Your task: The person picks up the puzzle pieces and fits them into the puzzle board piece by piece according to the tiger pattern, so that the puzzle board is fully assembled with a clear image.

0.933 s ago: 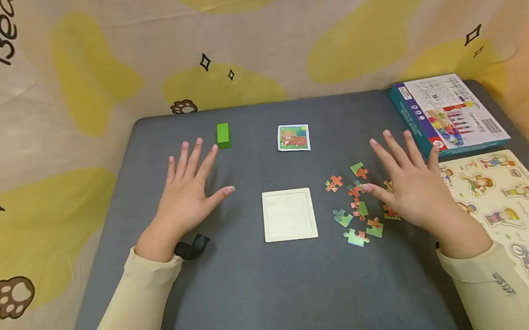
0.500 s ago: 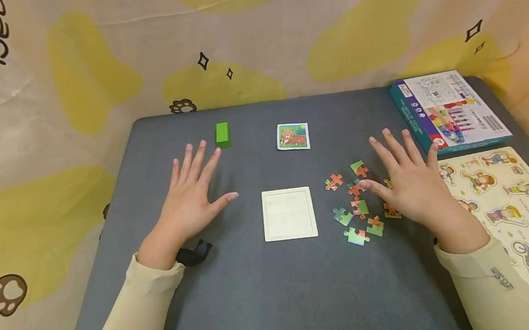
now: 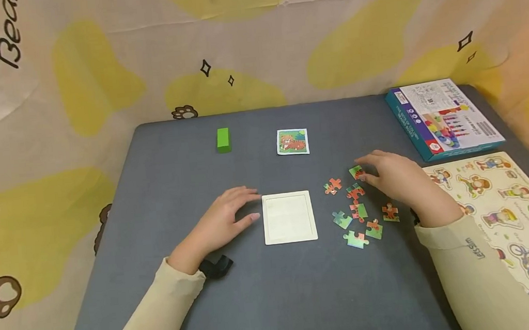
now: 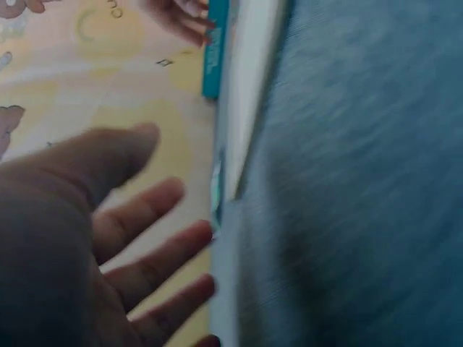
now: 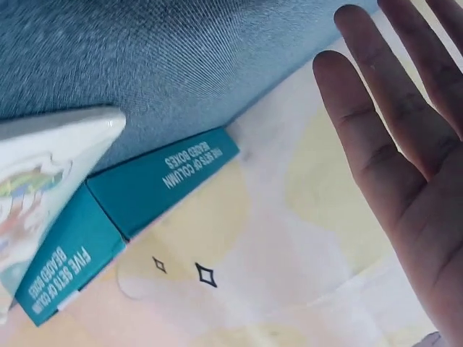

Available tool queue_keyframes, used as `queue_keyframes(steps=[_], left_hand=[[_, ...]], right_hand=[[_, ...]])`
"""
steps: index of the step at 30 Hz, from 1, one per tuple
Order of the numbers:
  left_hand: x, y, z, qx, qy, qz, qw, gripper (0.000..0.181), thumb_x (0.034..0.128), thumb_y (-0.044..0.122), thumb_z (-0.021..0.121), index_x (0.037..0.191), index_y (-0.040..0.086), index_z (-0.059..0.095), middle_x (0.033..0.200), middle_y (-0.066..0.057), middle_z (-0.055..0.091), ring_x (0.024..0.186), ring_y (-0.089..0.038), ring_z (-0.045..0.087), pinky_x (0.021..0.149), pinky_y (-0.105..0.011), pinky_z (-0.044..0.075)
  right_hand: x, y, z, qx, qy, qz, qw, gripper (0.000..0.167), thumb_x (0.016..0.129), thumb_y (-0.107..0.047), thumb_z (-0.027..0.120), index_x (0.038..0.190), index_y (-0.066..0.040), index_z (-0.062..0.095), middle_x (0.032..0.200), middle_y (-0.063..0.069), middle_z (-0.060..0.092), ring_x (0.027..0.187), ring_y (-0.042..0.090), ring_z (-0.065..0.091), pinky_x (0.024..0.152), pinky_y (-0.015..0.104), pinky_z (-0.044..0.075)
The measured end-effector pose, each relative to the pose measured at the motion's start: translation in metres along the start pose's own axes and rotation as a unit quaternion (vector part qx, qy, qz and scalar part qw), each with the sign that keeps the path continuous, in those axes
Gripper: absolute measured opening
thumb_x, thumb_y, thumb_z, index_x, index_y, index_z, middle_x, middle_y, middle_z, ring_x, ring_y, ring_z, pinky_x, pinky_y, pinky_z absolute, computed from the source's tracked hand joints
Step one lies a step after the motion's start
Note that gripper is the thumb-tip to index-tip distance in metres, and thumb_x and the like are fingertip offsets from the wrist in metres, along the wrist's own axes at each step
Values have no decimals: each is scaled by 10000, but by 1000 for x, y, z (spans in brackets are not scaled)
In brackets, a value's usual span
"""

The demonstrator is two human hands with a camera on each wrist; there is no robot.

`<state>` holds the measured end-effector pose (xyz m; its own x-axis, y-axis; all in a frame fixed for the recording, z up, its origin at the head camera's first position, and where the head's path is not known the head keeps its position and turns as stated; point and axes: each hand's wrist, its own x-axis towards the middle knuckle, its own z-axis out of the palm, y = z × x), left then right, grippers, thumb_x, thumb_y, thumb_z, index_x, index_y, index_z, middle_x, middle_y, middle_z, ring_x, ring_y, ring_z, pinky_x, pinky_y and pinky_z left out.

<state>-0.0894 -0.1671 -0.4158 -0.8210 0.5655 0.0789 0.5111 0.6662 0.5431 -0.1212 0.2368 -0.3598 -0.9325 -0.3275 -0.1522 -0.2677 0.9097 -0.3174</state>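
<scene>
In the head view, a pale square puzzle tray [image 3: 289, 218] lies mid-table. My left hand [image 3: 221, 222] is at its left side, index fingertip by the upper left corner; whether they touch I cannot tell. The left wrist view has these fingers [image 4: 148, 278] spread and holding nothing. To the tray's right lie several loose orange and green jigsaw pieces [image 3: 355, 192]. My right hand [image 3: 398, 180] reaches over the topmost green-and-orange jigsaw piece [image 3: 355, 171], thumb and forefinger beside it. Fingers [image 5: 372, 137] look extended in the right wrist view, where no piece shows.
A small tiger picture card [image 3: 293, 142] lies behind the tray, and a green block [image 3: 223, 140] stands farther left. At the right are a teal-sided box [image 3: 447, 119] and a pale board with cartoon figures [image 3: 511, 192]. A patterned cloth [image 3: 245, 42] hangs behind the table.
Both hands were spread above the table. The left hand has moved right to the tray's edge with its fingers drawn together; the right hand has turned inward over the topmost jigsaw piece.
</scene>
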Motion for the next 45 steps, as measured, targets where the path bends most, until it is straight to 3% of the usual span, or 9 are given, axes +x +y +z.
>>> queue_keyframes(steps=[5, 10, 17, 22, 26, 30, 34, 38, 45], left_hand=[[2, -1, 22, -325, -304, 133, 9989, 698, 963, 358, 785, 1557, 131, 498, 1643, -84, 402, 1572, -321, 231, 1266, -576, 181], [1, -1, 34, -125, -416, 324, 9985, 887, 899, 427, 839, 1607, 107, 410, 1691, -80, 315, 1594, -296, 161, 1290, -532, 76], [-4, -4, 34, 139, -459, 433, 9979, 966, 857, 462, 869, 1616, 100, 394, 1708, -62, 279, 1601, -275, 134, 1290, -533, 63], [-4, -6, 31, 188, -384, 441, 9981, 971, 851, 462, 873, 1615, 99, 396, 1703, -60, 294, 1599, -272, 145, 1291, -530, 63], [-3, -7, 28, 156, -298, 444, 9984, 981, 844, 454, 882, 1618, 111, 387, 1693, -55, 319, 1595, -273, 163, 1290, -535, 71], [-2, -7, 26, 141, -280, 436, 9986, 989, 841, 451, 886, 1624, 125, 376, 1688, -48, 332, 1593, -271, 172, 1290, -532, 73], [-2, -8, 25, 182, -313, 351, 9987, 1043, 830, 471, 889, 1644, 125, 336, 1690, -46, 330, 1592, -269, 179, 1293, -517, 68], [-2, -8, 25, 209, -328, 263, 9989, 1087, 820, 483, 894, 1660, 130, 300, 1693, -39, 324, 1590, -258, 186, 1295, -506, 70], [-2, -9, 31, 205, -227, 352, 9989, 1079, 816, 468, 899, 1655, 133, 310, 1676, -37, 360, 1583, -253, 216, 1293, -508, 94]], right_hand=[[8, 7, 8, -158, -240, -185, 9994, 468, 977, -86, 737, 1419, 20, 624, 1473, 266, 553, 1349, 513, 501, 1072, 696, 426], [9, 10, 13, -238, -144, -241, 9993, 384, 922, -7, 772, 1299, 35, 710, 1393, 254, 613, 1289, 492, 555, 1044, 673, 462], [7, 14, 16, 98, 163, -24, 9998, 327, 917, -27, 793, 1238, -4, 739, 1141, 230, 631, 950, 389, 643, 850, 597, 541], [8, 15, 10, 43, 153, -323, 9994, 120, 914, -72, 814, 1026, -59, 772, 964, 111, 670, 831, 313, 612, 753, 540, 537], [6, -4, 0, 280, 293, -505, 9979, 116, 913, -86, 822, 896, -138, 719, 856, 26, 666, 803, 264, 550, 690, 437, 483], [3, -39, -1, 1159, 179, -805, 9898, 150, 919, -56, 812, 940, -144, 692, 834, -23, 648, 788, 202, 567, 676, 374, 484], [2, -69, 16, 1712, 129, -1160, 9783, 126, 923, -44, 806, 983, -137, 746, 896, -67, 710, 835, 163, 637, 738, 374, 546], [1, -88, 33, 1722, 158, -1177, 9779, 144, 887, -65, 846, 858, -182, 767, 824, -104, 704, 763, 116, 609, 735, 350, 506], [1, -99, 57, 2138, -267, -1278, 9681, 280, 814, -32, 892, 762, -172, 657, 701, -129, 648, 626, 36, 574, 571, 252, 485]])
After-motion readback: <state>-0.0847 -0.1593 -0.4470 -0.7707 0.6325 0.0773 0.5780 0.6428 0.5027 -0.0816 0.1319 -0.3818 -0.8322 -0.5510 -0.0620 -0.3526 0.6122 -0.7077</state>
